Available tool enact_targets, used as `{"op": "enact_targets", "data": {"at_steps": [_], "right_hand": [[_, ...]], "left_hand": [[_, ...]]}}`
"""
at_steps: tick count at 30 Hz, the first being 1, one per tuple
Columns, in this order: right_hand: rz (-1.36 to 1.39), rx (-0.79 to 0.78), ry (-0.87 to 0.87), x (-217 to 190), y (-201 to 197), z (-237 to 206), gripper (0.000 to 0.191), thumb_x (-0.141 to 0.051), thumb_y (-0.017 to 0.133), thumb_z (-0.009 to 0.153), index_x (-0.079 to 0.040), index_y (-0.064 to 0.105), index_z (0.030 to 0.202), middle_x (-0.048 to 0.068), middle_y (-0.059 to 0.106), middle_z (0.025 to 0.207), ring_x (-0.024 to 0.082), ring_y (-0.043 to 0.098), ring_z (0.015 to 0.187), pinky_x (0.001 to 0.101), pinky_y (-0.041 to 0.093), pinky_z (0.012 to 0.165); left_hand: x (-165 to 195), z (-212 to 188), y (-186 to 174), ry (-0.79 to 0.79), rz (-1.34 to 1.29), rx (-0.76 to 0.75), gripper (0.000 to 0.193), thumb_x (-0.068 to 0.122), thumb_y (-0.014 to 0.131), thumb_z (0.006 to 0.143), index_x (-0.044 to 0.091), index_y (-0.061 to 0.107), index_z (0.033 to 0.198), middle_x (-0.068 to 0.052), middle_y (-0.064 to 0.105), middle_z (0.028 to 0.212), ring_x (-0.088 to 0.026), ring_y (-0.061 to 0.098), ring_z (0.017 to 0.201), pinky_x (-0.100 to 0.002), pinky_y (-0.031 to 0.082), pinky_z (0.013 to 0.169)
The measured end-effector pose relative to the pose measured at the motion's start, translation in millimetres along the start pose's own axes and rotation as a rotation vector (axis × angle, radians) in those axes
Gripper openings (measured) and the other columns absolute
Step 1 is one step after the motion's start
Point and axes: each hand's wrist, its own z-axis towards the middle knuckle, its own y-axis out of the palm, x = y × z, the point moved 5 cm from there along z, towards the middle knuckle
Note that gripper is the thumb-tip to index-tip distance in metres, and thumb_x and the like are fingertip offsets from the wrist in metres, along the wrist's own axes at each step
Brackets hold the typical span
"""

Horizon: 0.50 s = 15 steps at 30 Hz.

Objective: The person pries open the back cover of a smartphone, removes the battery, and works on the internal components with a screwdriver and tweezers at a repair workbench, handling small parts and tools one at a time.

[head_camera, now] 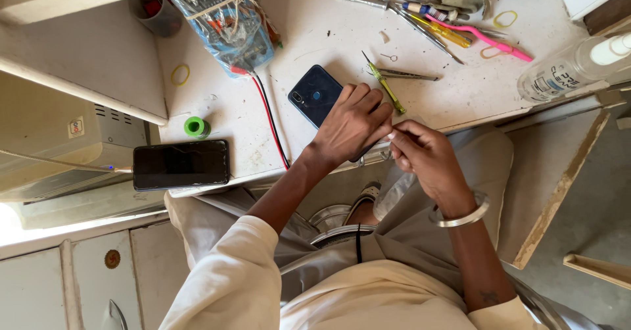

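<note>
My left hand lies on a dark blue phone that rests face down at the white worktop's near edge, holding it. My right hand is just off the edge beside it, fingers pinched at the phone's corner next to my left fingertips; what the fingertips hold is too small to tell. A metal bangle sits on my right wrist. A green-handled screwdriver lies just beyond my left fingers, with tweezers beside it.
A black phone with a plugged cable lies at the left edge, near a green tape roll. Red and black wires run from a plastic bag of parts. Several tools and a clear bottle lie at the right.
</note>
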Motion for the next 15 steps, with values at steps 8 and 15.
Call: {"op": "enact_targets", "data": {"at_steps": [8, 15], "right_hand": [[-0.064, -0.01, 0.01, -8.6, -3.0, 0.9, 0.013, -0.008, 0.062, 0.099, 0.003, 0.068, 0.097, -0.002, 0.051, 0.073, 0.004, 0.036, 0.059, 0.0231, 0.028, 0.049], [-0.126, -0.021, 0.063, -2.4, -4.9, 2.0, 0.013, -0.007, 0.062, 0.097, 0.002, 0.067, 0.09, -0.004, 0.044, 0.067, 0.003, 0.031, 0.055, 0.0232, 0.024, 0.047]], "left_hand": [[0.8, 1.6, -0.8, -0.008, -0.001, 0.1, 0.024, 0.028, 0.06, 0.106, 0.006, 0.067, 0.098, -0.009, 0.06, 0.099, -0.027, 0.051, 0.098, -0.041, 0.039, 0.09], [-2.7, 6.0, 14.3, -0.051, 0.028, 0.035, 0.026, 0.028, 0.058, 0.107, 0.005, 0.066, 0.098, -0.009, 0.059, 0.097, -0.027, 0.052, 0.098, -0.042, 0.039, 0.089]]}}
